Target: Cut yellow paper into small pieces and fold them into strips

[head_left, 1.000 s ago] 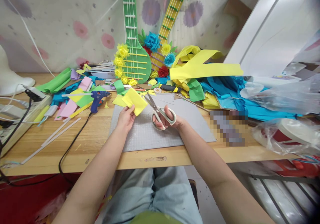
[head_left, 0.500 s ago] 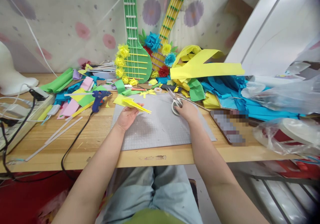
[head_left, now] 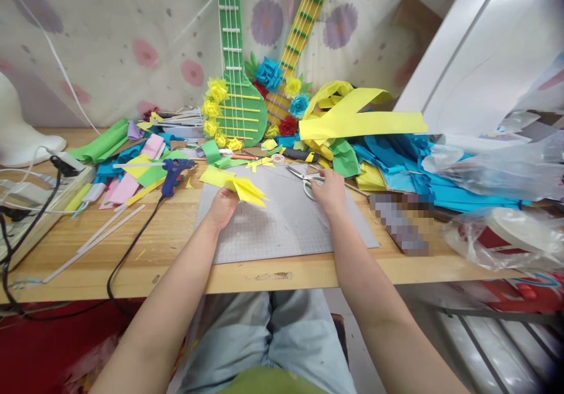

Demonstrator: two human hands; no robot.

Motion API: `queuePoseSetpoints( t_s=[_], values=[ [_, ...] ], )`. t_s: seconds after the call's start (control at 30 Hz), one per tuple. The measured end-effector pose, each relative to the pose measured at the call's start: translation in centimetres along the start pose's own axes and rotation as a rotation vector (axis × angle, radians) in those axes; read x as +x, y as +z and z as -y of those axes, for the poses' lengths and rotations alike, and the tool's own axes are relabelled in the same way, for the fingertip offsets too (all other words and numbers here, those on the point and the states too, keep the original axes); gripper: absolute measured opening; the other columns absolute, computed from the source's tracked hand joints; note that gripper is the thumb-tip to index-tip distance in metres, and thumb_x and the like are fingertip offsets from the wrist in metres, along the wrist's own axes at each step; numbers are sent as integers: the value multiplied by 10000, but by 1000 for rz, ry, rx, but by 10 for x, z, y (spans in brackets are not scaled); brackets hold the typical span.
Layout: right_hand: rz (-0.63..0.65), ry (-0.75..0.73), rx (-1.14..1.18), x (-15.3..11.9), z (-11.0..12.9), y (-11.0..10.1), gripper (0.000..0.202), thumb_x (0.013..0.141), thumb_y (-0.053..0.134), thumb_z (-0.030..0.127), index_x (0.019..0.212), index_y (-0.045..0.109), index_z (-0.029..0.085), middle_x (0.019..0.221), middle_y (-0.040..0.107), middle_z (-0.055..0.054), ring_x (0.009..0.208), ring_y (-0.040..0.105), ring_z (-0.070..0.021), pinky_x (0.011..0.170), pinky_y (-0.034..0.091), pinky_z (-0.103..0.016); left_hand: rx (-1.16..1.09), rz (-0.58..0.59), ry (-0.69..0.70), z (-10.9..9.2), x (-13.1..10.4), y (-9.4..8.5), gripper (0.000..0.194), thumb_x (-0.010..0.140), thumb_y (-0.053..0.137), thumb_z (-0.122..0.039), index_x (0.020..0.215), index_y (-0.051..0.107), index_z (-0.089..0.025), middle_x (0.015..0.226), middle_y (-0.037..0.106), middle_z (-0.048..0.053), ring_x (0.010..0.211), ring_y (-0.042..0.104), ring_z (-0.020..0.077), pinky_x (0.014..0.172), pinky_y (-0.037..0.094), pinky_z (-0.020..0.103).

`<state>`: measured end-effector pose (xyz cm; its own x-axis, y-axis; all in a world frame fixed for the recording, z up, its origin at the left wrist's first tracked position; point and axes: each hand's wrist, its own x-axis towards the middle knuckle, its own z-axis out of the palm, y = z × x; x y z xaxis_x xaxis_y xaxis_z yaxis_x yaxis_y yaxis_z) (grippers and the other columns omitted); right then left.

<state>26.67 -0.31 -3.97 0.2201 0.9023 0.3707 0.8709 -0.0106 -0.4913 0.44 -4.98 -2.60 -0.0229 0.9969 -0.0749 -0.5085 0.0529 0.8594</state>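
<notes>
Folded yellow paper (head_left: 247,191) is pinched in my left hand (head_left: 224,207), above the left part of the grey cutting mat (head_left: 282,229). Its layers fan out toward the right. My right hand (head_left: 330,191) grips the pale handles of the scissors (head_left: 307,184) near the mat's upper right. The scissor blades point up and to the left. Part of the handles is hidden behind my fingers.
A blue glue gun (head_left: 173,175) with a black cord lies at the left. Behind the mat stand a green paper instrument (head_left: 242,109) and a yellow one (head_left: 299,27). A phone (head_left: 399,224) and blue paper (head_left: 396,165) are at the right.
The yellow paper has turned in my left hand and shows more of its face. The scissors have swung, so their blades point more to the left, and my right hand has shifted slightly left.
</notes>
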Motion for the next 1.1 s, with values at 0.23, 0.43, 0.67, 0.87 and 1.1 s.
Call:
queuePoseSetpoints(
  t_s=[0.23, 0.43, 0.67, 0.87, 1.1],
  values=[
    [-38, -62, 278, -5, 5, 16, 297, 758, 428, 248, 1002, 563, 145, 911, 617, -85, 853, 519, -191, 809, 376, -334, 154, -319, 108, 3, 12, -6, 180, 557, 689, -72, 709, 621, -139, 698, 665, 1, 749, 632, 139, 705, 480, 219],
    [-1, -28, 353, -7, 5, 21, 299, 753, 436, 254, 991, 570, 132, 897, 620, -87, 836, 528, -183, 795, 388, -320, 71, -550, 148, -30, 24, 1, 191, 652, 555, 0, 744, 576, -165, 714, 652, -7, 739, 635, 132, 717, 509, 255],
    [44, -34, 347, -14, 13, 18, 286, 729, 443, 237, 963, 577, 140, 870, 624, -77, 810, 526, -193, 782, 396, -327, -269, -718, -156, -41, 54, -6, 539, 684, 406, 47, 1112, 518, -261, 964, 680, 26, 905, 640, 149, 752, 532, 325],
    [53, -74, 355, -17, 14, 21, 296, 730, 439, 241, 972, 575, 139, 868, 620, -80, 796, 526, -191, 772, 403, -326, -270, -785, -155, -30, 76, -7, 510, 733, 373, 48, 1109, 513, -268, 1014, 666, 17, 875, 646, 127, 742, 532, 305],
    [45, -95, 352, -18, 17, 21, 285, 734, 444, 251, 962, 577, 142, 866, 616, -81, 775, 524, -189, 774, 408, -332, -173, -786, -169, -29, 75, -5, 391, 772, 425, -31, 1115, 493, -206, 1024, 635, 71, 878, 634, 146, 754, 520, 310]
  ],
)
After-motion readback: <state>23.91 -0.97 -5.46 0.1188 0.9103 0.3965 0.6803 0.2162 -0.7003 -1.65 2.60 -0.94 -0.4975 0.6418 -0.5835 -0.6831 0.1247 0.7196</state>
